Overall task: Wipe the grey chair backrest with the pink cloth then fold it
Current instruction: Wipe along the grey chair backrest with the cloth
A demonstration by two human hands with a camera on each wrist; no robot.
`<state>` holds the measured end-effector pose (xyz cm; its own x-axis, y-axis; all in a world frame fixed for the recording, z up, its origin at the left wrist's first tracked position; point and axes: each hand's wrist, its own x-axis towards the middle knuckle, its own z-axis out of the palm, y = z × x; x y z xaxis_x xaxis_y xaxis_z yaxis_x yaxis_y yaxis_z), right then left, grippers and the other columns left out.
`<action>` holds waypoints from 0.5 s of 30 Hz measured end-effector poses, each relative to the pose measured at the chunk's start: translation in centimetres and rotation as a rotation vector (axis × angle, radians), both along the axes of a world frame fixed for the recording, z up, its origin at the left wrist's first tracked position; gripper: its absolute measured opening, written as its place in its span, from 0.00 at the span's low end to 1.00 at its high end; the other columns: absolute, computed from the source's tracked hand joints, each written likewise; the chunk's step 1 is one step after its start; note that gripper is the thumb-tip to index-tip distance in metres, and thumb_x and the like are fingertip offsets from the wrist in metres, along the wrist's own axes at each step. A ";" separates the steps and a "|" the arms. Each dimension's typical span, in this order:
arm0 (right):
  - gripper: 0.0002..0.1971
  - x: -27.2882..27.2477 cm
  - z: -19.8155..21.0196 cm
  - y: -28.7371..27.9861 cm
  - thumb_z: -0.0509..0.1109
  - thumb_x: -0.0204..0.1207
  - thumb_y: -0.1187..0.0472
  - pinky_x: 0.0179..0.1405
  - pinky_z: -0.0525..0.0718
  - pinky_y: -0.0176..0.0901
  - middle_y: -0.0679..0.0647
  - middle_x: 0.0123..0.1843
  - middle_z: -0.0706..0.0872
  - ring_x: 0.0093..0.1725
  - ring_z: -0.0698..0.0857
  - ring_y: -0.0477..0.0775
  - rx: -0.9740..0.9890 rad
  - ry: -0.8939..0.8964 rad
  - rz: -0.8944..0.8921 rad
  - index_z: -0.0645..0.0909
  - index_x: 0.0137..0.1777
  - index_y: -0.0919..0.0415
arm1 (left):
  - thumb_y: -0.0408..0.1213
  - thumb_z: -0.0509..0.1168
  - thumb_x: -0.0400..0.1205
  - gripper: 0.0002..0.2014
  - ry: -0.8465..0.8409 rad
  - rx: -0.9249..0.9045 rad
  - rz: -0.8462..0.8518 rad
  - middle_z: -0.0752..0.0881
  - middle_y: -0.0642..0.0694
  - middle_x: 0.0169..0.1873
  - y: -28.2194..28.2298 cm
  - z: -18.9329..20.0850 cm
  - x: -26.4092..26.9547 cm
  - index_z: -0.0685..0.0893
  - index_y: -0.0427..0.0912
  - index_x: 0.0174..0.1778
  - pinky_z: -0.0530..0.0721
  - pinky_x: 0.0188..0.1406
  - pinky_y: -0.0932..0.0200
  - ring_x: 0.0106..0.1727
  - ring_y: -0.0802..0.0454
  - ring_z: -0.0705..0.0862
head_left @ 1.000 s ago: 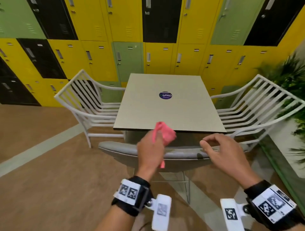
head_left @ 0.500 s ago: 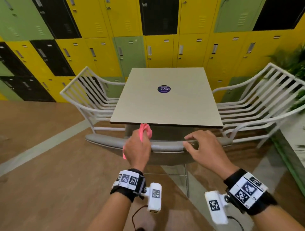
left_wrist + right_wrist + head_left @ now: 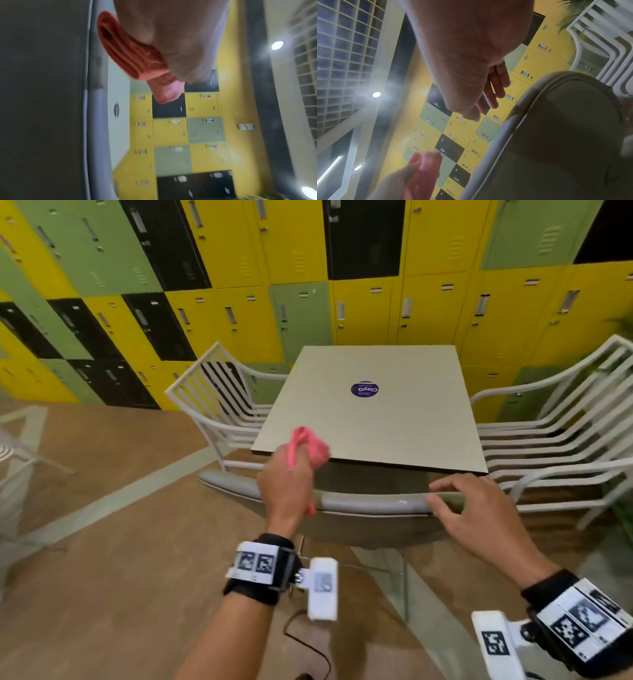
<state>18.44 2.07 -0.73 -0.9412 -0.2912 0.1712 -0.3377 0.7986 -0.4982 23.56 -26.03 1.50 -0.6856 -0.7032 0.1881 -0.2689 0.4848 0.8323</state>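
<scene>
Right now our left hand (image 3: 286,484) squeezes the pink cloth (image 3: 310,445) in a fist, just above the top edge of the grey chair backrest (image 3: 371,503). One bunch of cloth pokes up out of the fist toward the table (image 3: 373,419), and a little tail hangs down below the hand. Our right hand (image 3: 474,508) holds nothing. Its fingers are spread and loose, and their tips rest on the backrest's top edge, further along to the right.

We think the cloth is soft, light and floppy. It will squash easily, so we can grab it anywhere to wipe. To fold it, we would take it by its corners with both hands. The backrest looks stiff and smooth, and we guess it may wobble, so a hand on top helps.

We count one pink cloth, one grey chair, one table past the backrest, and two white chairs (image 3: 219,402), one on each side of the table.
</scene>
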 end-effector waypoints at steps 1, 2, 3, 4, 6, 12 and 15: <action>0.10 0.2 -0.2 0.1 0.73 0.81 0.45 0.58 0.83 0.48 0.40 0.55 0.86 0.58 0.80 0.46 -0.005 0.003 -0.005 0.86 0.60 0.42 | 0.47 0.60 0.91 0.19 -0.026 -0.053 0.027 0.82 0.52 0.28 -1.8 -0.2 0.1 0.88 0.41 0.41 0.75 0.26 0.62 0.25 0.58 0.81; 0.10 0.4 -0.3 0.1 0.73 0.81 0.46 0.58 0.82 0.47 0.41 0.55 0.86 0.58 0.80 0.46 -0.011 0.005 -0.013 0.86 0.60 0.42 | 0.47 0.60 0.91 0.18 -0.068 -0.094 0.034 0.83 0.50 0.31 -3.1 -1.0 0.1 0.87 0.44 0.40 0.74 0.33 0.57 0.33 0.50 0.84; 0.10 0.6 -0.4 0.0 0.73 0.81 0.46 0.58 0.81 0.46 0.41 0.55 0.86 0.58 0.80 0.46 -0.016 0.008 -0.022 0.86 0.60 0.43 | 0.48 0.59 0.91 0.18 -0.123 -0.117 0.014 0.84 0.49 0.33 -3.7 -1.9 0.0 0.86 0.46 0.40 0.74 0.39 0.53 0.39 0.44 0.85; 0.10 0.8 -0.4 -0.1 0.73 0.81 0.46 0.58 0.80 0.45 0.41 0.55 0.86 0.58 0.80 0.45 -0.018 0.016 -0.030 0.86 0.59 0.43 | 0.49 0.58 0.91 0.18 -0.189 -0.145 -0.016 0.85 0.49 0.34 -3.6 -3.0 -0.1 0.85 0.48 0.39 0.74 0.42 0.50 0.42 0.41 0.85; 0.10 1.1 -0.4 -0.4 0.73 0.81 0.46 0.59 0.79 0.45 0.41 0.55 0.86 0.58 0.80 0.46 -0.022 0.030 -0.048 0.86 0.60 0.44 | 0.54 0.55 0.91 0.19 -0.270 -0.246 -0.041 0.88 0.47 0.37 -1.7 -4.8 -0.3 0.85 0.49 0.42 0.79 0.45 0.48 0.44 0.39 0.86; 0.10 2.0 0.1 -0.1 0.75 0.80 0.47 0.61 0.85 0.50 0.38 0.53 0.83 0.58 0.81 0.45 -0.027 0.035 -0.179 0.85 0.60 0.42 | 0.58 0.53 0.90 0.22 -0.301 -0.351 -0.235 0.90 0.44 0.43 7.8 -6.4 -2.2 0.85 0.47 0.58 0.83 0.47 0.47 0.45 0.40 0.87; 0.09 2.5 0.6 0.5 0.76 0.80 0.48 0.57 0.83 0.46 0.37 0.51 0.81 0.57 0.80 0.44 -0.034 0.046 -0.228 0.85 0.58 0.43 | 0.59 0.49 0.90 0.24 -0.288 -0.276 -0.364 0.90 0.45 0.45 10.9 -5.7 -2.6 0.84 0.48 0.61 0.80 0.47 0.47 0.48 0.40 0.87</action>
<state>20.96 2.59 -0.17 -0.9729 -0.0652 0.2217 -0.1734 0.8400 -0.5142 20.99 -15.12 -4.19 -0.9268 -0.3618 0.1009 -0.2412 0.7791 0.5786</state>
